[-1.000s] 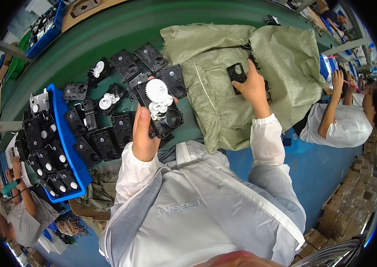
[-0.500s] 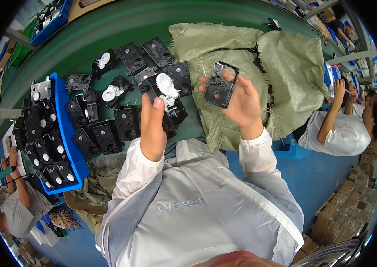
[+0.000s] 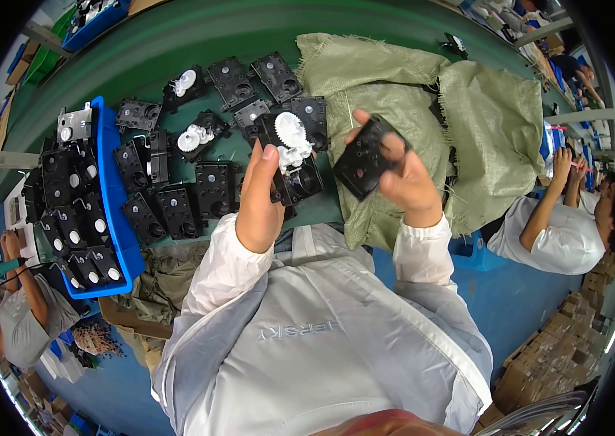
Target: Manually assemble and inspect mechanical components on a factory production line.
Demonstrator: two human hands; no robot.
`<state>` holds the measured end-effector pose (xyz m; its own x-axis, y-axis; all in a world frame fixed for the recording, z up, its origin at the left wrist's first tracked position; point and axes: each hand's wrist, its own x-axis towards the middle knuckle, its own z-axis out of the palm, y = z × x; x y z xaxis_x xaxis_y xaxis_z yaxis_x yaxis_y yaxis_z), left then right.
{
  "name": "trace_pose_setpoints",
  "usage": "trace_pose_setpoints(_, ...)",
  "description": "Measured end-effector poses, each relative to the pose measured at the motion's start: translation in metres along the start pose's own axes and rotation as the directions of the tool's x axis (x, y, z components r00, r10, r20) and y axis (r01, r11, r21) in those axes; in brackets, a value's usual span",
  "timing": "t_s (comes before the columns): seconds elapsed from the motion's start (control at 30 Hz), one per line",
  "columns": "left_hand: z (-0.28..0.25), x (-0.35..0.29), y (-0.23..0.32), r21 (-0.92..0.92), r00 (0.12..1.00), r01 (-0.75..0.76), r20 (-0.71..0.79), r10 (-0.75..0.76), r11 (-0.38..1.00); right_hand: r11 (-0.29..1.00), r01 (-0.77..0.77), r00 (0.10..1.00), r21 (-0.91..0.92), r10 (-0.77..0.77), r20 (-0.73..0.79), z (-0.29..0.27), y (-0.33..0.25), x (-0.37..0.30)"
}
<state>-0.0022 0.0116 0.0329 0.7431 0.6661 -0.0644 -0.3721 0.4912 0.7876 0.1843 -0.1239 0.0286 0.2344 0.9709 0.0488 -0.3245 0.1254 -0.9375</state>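
Observation:
My left hand (image 3: pixel 258 200) grips a black gear housing (image 3: pixel 303 190) with white plastic gears (image 3: pixel 293 134) on its upper face, holding it above the table. To the right, my right hand (image 3: pixel 415 187) has a black plastic cover (image 3: pixel 367 158) between thumb and fingers; it is tilted and a little blurred. The two parts are apart. Left of my hands, several black housings (image 3: pixel 214 190) lie on the green table, two of them with white gears (image 3: pixel 195 138) showing.
A blue bin (image 3: pixel 113 196) at the left holds rows of black housings with white discs. Green woven sacking (image 3: pixel 493 138) covers the table at the right. One co-worker (image 3: pixel 551 225) sits at the right, another (image 3: pixel 31 312) at the left. Cardboard boxes (image 3: pixel 551 341) are stacked at lower right.
The cover in my right hand has turned and tilted, its fingers shifting on it. My left hand with the gear housing has moved slightly right. The whole view has shifted a little.

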Motion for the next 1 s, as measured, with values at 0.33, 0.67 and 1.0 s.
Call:
trace_pose_setpoints(0.33,0.008,-0.001,-0.001,0.087,0.998,-0.04,-0.054,0.045,0.995,0.132,-0.042,0.918,-0.99,-0.387,-0.09,0.013,-0.018,0.003)
trace_pose_setpoints(0.67,0.024,0.006,0.005,0.305,0.983,-0.176,0.001,0.184,0.936,0.895,0.398,0.904,-0.203,-0.421,-0.079,0.042,0.011,0.021)
trace_pose_setpoints(1.0,0.016,0.008,-0.003,0.357,0.98,-0.198,0.065,0.188,0.913,0.828,0.429,0.885,-0.363,-0.465,-0.016,0.059,0.021,0.032)
